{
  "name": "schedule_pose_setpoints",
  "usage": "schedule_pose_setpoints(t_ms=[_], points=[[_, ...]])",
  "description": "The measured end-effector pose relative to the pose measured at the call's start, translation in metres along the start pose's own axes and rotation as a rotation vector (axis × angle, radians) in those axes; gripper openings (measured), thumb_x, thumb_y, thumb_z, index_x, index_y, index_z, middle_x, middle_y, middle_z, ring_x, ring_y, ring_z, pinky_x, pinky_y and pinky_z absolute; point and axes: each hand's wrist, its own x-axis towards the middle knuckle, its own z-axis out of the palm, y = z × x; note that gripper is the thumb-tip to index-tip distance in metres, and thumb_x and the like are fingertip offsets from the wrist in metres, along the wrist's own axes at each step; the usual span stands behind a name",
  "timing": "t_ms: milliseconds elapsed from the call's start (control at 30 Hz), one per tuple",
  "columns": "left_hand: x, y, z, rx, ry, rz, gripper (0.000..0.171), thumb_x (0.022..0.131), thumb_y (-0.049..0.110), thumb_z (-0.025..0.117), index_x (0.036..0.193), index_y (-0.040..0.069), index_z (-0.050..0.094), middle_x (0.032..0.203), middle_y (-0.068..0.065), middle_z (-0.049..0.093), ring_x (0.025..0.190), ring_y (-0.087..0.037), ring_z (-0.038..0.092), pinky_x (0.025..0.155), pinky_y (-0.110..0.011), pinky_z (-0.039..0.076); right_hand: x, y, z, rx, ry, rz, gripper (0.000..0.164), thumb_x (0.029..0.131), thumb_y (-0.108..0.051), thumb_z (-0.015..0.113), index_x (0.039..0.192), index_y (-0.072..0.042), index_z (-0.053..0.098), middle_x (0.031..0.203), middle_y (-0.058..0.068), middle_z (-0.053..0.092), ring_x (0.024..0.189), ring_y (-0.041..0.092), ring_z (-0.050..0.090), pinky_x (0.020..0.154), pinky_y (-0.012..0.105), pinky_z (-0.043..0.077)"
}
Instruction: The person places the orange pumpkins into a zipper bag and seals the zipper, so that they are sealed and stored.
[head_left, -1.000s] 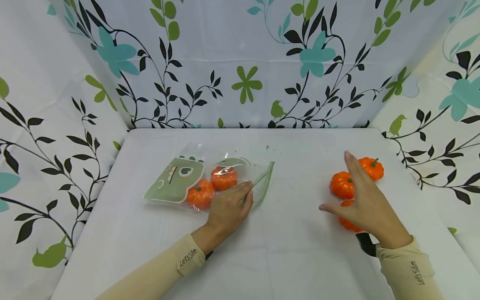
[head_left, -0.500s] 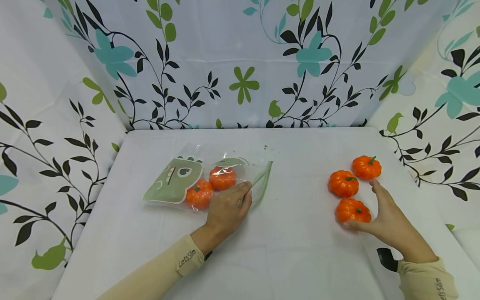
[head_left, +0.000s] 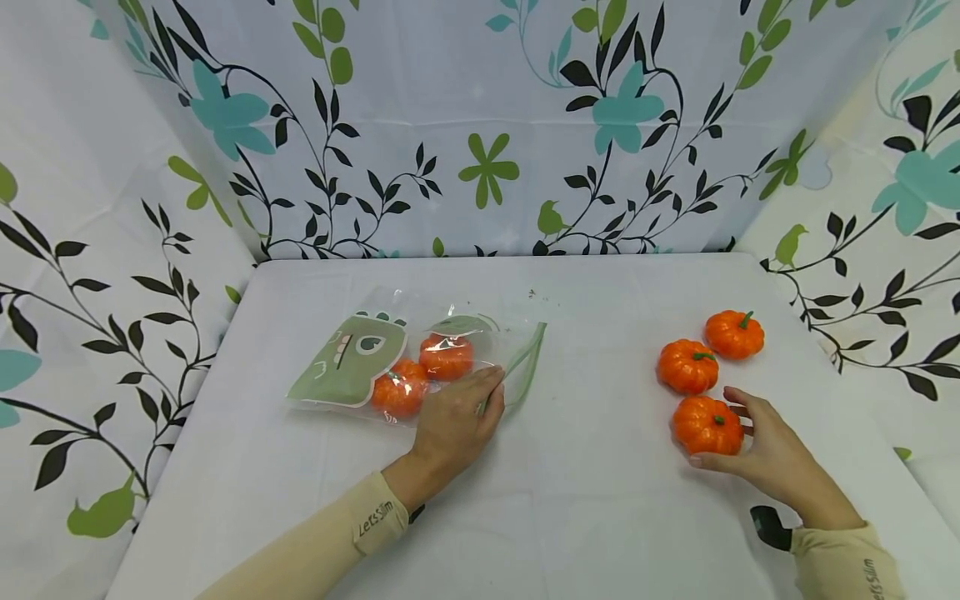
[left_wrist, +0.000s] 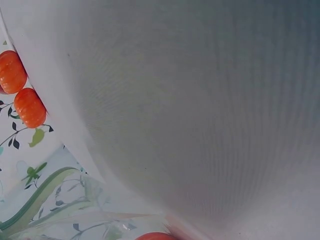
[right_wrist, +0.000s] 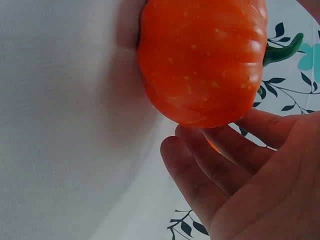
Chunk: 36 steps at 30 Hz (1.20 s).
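A clear zip bag with a green cartoon face lies on the left of the table, two small orange pumpkins inside it. My left hand holds the bag near its mouth, fingers curled at the edge beside the green zip strip. On the right, my right hand reaches around the nearest loose pumpkin, which rests on the table. In the right wrist view its fingers are fairly straight, close against the pumpkin's side, and the thumb is mostly out of frame.
Two more loose pumpkins, a middle one and a far one, sit just beyond the right hand. A white cloth covers the table. Leaf-patterned curtains enclose the back and sides.
My right hand has moved down and right from above the pumpkins to beside the nearest one, its spread fingers drawing closer around it. The left hand and bag stay put.
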Motion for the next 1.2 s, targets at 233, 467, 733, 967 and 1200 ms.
schedule_pose_setpoints(t_ms=[233,467,733,967,1200], points=[[-0.001,0.001,0.001,0.004,0.002,-0.003,0.027,0.089,0.010,0.076,0.114,0.001,0.076,0.112,-0.010,0.075,0.100,-0.024,0.073,0.078,-0.033,0.060,0.001,0.005,0.004,-0.032,-0.006,-0.016,0.114,0.073,-0.048,0.089,0.151,0.008,0.028,0.142,0.035,0.036,0.118,0.055,0.046,0.094,0.071,0.044],[-0.001,0.001,0.001,-0.007,0.003,-0.008,0.028,0.089,0.011,0.077,0.115,0.001,0.076,0.112,-0.010,0.075,0.100,-0.024,0.073,0.077,-0.032,0.060,0.001,-0.001,0.009,-0.002,-0.013,-0.045,0.108,0.074,-0.044,0.090,0.150,0.006,0.032,0.141,0.033,0.039,0.117,0.053,0.048,0.093,0.069,0.046],[-0.003,0.003,0.000,-0.002,0.013,-0.002,0.027,0.089,0.011,0.076,0.115,0.001,0.076,0.111,-0.010,0.075,0.099,-0.023,0.073,0.075,-0.031,0.060,0.003,-0.016,0.019,0.069,-0.026,-0.124,0.099,0.073,-0.040,0.091,0.146,0.002,0.039,0.142,0.025,0.044,0.117,0.048,0.054,0.095,0.064,0.049],[-0.006,0.002,0.002,0.017,0.003,-0.002,0.031,0.089,0.015,0.077,0.116,0.000,0.075,0.112,-0.010,0.074,0.100,-0.023,0.073,0.078,-0.033,0.060,0.008,-0.034,0.034,0.134,-0.035,-0.213,0.094,0.071,-0.032,0.093,0.145,-0.001,0.045,0.142,0.020,0.047,0.117,0.042,0.057,0.096,0.058,0.051],[-0.004,0.003,0.001,0.008,0.007,0.000,0.030,0.090,0.016,0.077,0.116,0.002,0.076,0.113,-0.009,0.074,0.100,-0.022,0.073,0.079,-0.033,0.060,0.020,-0.060,0.048,0.151,-0.047,-0.306,0.092,0.070,-0.038,0.094,0.144,-0.006,0.050,0.140,0.010,0.052,0.121,0.032,0.057,0.098,0.052,0.052]])
